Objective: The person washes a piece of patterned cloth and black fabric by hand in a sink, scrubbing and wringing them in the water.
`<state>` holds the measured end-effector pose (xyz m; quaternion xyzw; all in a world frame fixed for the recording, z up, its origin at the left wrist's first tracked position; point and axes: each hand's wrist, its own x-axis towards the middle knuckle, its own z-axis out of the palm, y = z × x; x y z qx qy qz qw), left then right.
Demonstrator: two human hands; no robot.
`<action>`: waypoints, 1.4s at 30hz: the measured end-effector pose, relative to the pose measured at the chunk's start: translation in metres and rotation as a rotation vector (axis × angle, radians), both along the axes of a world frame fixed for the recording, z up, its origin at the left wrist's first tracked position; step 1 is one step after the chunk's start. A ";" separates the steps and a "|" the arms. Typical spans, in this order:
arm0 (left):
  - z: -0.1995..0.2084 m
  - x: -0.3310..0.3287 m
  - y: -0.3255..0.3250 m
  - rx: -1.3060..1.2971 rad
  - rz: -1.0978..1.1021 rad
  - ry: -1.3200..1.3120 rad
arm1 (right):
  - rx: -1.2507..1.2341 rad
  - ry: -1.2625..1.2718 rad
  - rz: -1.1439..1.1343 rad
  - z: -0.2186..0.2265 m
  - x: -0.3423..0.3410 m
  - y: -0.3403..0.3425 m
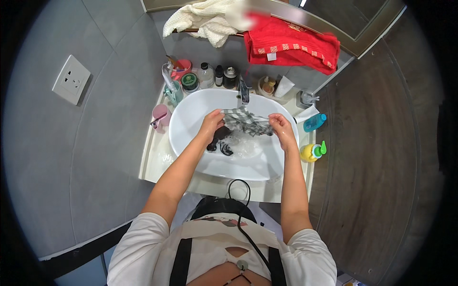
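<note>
A grey-and-white checked cloth (245, 122) is stretched between my two hands over the white washbasin (191, 107), just in front of the faucet (244, 90). Its left end is pinched in my left hand (212, 123). At its other end, the fingers of my right hand (282, 128) are closed on the edge. What garment it is, I cannot tell. Below it, dark wet fabric (219, 138) lies in sudsy water (245, 147), partly hidden by my left hand and the cloth.
Bottles and jars, among them a green-lidded jar (190, 82), line the counter's back. A pink cup (161, 116) stands left; a blue bottle (315, 122) and a yellow pump bottle (312, 151) are right. Red (293, 45) and white towels (205, 21) hang above. A black cable (245, 229) crosses my front.
</note>
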<state>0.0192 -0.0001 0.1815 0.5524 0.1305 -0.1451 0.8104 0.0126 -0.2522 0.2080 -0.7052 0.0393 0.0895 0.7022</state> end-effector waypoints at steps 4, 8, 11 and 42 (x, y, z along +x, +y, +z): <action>-0.015 0.016 -0.006 0.116 -0.103 -0.062 | -0.041 -0.009 -0.029 -0.015 0.013 -0.012; -0.021 0.021 -0.014 0.115 -0.097 -0.017 | -0.134 0.053 0.124 -0.031 0.018 -0.017; -0.047 0.025 -0.016 0.213 -0.161 0.025 | -0.194 0.253 0.207 -0.056 0.021 -0.025; -0.138 -0.006 -0.028 -0.102 0.077 0.372 | 0.423 0.436 -0.327 -0.164 -0.014 -0.022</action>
